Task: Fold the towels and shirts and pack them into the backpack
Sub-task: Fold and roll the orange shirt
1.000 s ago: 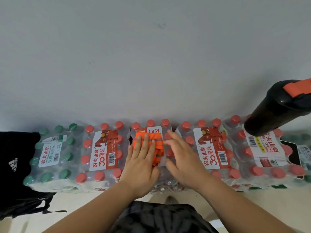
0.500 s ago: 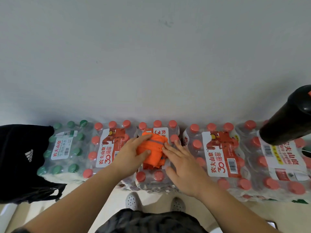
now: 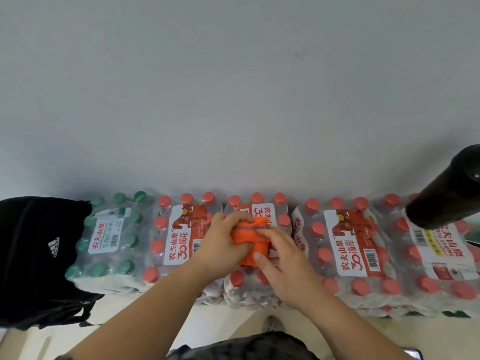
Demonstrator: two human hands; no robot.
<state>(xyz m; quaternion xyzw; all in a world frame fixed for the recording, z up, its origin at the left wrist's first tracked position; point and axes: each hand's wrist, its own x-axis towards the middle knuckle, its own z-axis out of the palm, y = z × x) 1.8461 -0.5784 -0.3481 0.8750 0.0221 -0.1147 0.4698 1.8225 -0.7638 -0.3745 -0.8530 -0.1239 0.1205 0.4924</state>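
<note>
— Pressure is off the fold now, isn't it? A second ago both palms lay flat on it.

— Yes. The left hand [image 3: 223, 242] now has its fingers curled over the top of the orange cloth [image 3: 253, 239], thumb tucked beneath, so it grips the bundle rather than flattening it.

— And the right hand [image 3: 285, 261]?

— It closes in from the other side, forefinger across the top edge and thumb against the lower part, pinching the same bundle. Neither hand is spread any more.

— Where does the cloth sit?

— On the middle pack of water bottles [image 3: 246, 287], between the two hands. It is bunched much smaller than it was, and a grey stripe shows across its upper edge. I can't tell whether it is already clear of the wrap or resting on it.

— So the folding of this piece is finished?

— I judge so: the change from pressing to gripping reads as the start of a pick-up. The backpack [image 3: 39, 255] stands well to the left, beyond the green-capped pack [image 3: 109, 237], and its opening isn't visible from here.

— Any risk?

— The bundle is soft and tightly bunched. If the grip loosens on the way across, it likely springs open and needs refolding.
</note>
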